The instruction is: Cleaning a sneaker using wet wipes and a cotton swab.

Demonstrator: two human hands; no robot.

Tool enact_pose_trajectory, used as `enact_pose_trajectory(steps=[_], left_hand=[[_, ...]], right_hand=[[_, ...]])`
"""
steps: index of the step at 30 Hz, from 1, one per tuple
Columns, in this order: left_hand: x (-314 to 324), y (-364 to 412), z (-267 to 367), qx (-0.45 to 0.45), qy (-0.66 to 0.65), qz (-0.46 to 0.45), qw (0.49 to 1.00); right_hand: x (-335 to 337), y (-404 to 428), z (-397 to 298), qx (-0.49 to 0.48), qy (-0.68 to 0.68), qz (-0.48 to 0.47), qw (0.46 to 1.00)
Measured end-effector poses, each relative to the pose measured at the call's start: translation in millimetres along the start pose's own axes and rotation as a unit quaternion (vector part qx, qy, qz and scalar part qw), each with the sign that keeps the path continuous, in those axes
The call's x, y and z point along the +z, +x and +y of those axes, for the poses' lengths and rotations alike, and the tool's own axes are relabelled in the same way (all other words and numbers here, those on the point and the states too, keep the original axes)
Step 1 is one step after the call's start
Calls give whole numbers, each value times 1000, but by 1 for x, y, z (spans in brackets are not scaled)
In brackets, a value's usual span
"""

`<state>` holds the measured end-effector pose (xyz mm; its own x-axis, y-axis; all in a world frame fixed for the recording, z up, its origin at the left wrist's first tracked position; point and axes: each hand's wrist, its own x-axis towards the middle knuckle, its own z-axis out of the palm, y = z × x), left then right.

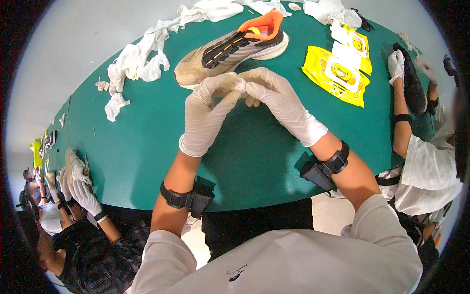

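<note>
My left hand (209, 106) and my right hand (275, 99), both in whitish gloves, meet in front of me above the green table. Between their fingertips is a small crumpled white wad (239, 85), perhaps a wipe; both hands pinch it. Just beyond my fingers lies a beige running shoe (220, 55) with an orange collar and black side panels, its toe to the left and its heel to the upper right. My fingers partly hide its near side. To the right, two yellow packs of wet wipes (332, 75) (358, 44) lie one behind the other.
Crumpled white wipes (136, 60) line the far left edge of the green table (257, 172); more wipes (326, 11) and a black cord (363, 22) lie at the far right. Co-workers at both sides handle a dark shoe (411, 81) and a white shoe (75, 165).
</note>
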<state>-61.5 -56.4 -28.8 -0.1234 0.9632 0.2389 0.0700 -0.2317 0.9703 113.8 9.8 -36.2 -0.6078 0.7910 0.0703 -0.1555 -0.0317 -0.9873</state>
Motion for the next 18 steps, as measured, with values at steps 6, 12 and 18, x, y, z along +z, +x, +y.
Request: enact_pose_trajectory(steps=[6, 12, 18], left_hand=[[-7, 3, -8, 77, 81, -18, 994], [-6, 4, -8, 113, 93, -20, 989], [-5, 6, -8, 121, 79, -39, 989]], right_hand=[[0, 0, 2, -17, -4, -3, 1000], [0, 0, 3, -19, 16, -10, 1000], [-2, 1, 6, -16, 31, -19, 999]])
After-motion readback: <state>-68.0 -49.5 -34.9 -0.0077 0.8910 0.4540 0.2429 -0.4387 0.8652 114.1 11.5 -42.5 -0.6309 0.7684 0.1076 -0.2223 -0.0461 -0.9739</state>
